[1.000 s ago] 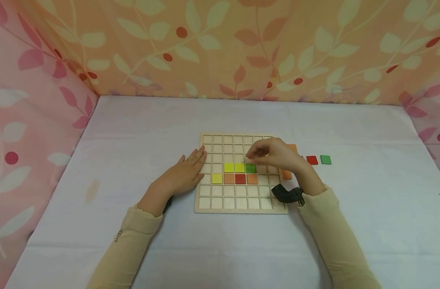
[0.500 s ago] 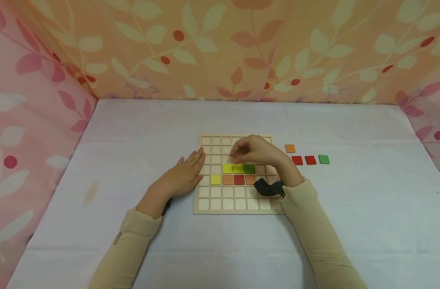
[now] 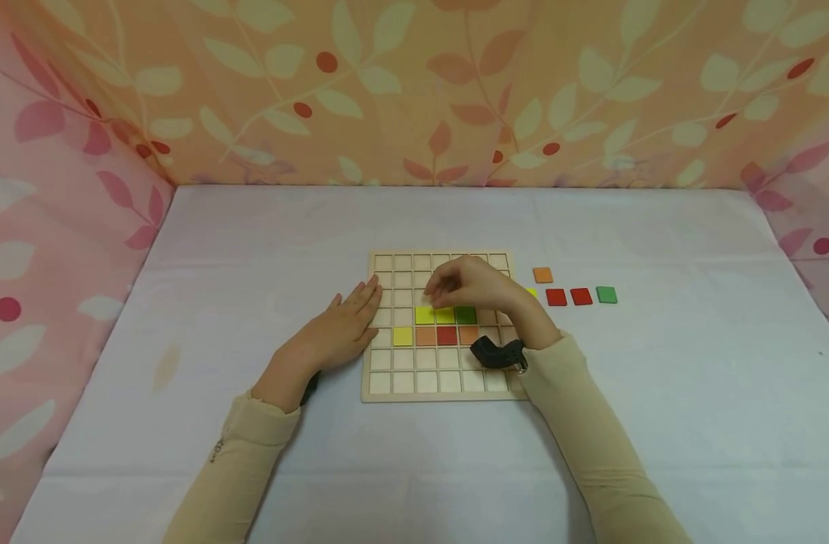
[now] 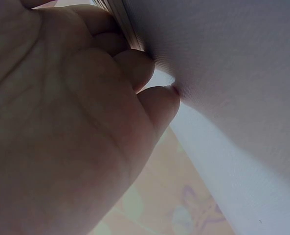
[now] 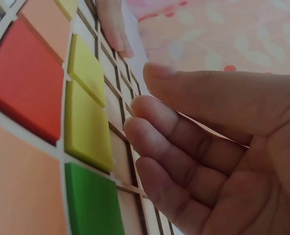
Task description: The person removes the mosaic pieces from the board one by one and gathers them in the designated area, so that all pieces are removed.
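Observation:
A wooden grid board (image 3: 414, 397) lies flat on the table. Its upper tile row holds two yellow tiles (image 3: 424, 315) and a green tile (image 3: 465, 315); below are a yellow (image 3: 402, 336), an orange (image 3: 425, 336), a red (image 3: 446, 335) and another orange tile. The left hand (image 3: 335, 329) rests with extended fingers on the board's left edge. Just above the yellow tiles hovers the right hand (image 3: 474, 285), fingers loosely bent. In the right wrist view the right hand (image 5: 208, 147) shows a gap between thumb and fingers, with no tile visible there.
Right of the board lie loose tiles: an orange (image 3: 542, 275), two red (image 3: 555, 297), a green (image 3: 607, 295) and a yellow (image 3: 531, 292) partly hidden by the right forearm. A floral cloth (image 3: 387, 91) hangs behind the white table.
The right hand has moved left over the board, from beside the green tile to above the yellow ones. The left hand has stayed at the edge. The tiles on the board look unchanged.

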The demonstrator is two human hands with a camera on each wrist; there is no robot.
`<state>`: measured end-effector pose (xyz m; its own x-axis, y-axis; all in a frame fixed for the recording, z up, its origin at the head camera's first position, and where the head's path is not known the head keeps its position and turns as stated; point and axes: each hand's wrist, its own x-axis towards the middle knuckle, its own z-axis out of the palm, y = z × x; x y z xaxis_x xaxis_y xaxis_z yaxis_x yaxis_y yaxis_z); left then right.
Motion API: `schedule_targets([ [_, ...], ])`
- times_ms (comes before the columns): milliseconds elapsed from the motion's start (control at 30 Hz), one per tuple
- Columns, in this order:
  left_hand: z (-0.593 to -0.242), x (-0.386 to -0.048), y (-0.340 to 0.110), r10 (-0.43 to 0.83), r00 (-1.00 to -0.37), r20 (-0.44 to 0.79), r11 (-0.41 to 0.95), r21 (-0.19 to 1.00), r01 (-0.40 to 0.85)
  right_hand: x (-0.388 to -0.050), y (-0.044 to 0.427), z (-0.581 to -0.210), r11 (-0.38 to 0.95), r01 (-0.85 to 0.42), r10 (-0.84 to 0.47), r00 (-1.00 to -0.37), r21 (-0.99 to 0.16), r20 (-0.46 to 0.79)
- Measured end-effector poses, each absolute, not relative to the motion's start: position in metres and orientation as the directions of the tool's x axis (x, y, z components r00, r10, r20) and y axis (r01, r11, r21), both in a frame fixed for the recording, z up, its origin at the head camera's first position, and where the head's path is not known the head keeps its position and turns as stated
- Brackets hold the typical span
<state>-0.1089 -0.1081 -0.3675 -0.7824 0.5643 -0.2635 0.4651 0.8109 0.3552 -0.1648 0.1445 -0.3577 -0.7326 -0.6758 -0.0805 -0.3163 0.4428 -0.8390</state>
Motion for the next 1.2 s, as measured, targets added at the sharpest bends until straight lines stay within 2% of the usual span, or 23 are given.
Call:
schedule_targets([
  [267,-0.3666,-0.1088,-0.1078,0.566,-0.781,-0.262,0.811,0.347,0.471,-0.1645,0.141,-0.3599,0.459,-0.316,-0.659,-0.748,-0.83,-0.079],
  [933,-0.3652,-0.109,-0.1071,0.561,-0.78,-0.277,0.816,0.342,0.465,-0.163,0.1377,-0.3607,0.448,-0.323,-0.686,-0.722,-0.834,-0.089],
  [1200,-0.3667,-0.1093,-0.1075,0.563,-0.778,-0.277,0.815,0.339,0.469,-0.164,0.1377,-0.3612,0.475,-0.331,-0.663,-0.744,-0.816,-0.085],
])
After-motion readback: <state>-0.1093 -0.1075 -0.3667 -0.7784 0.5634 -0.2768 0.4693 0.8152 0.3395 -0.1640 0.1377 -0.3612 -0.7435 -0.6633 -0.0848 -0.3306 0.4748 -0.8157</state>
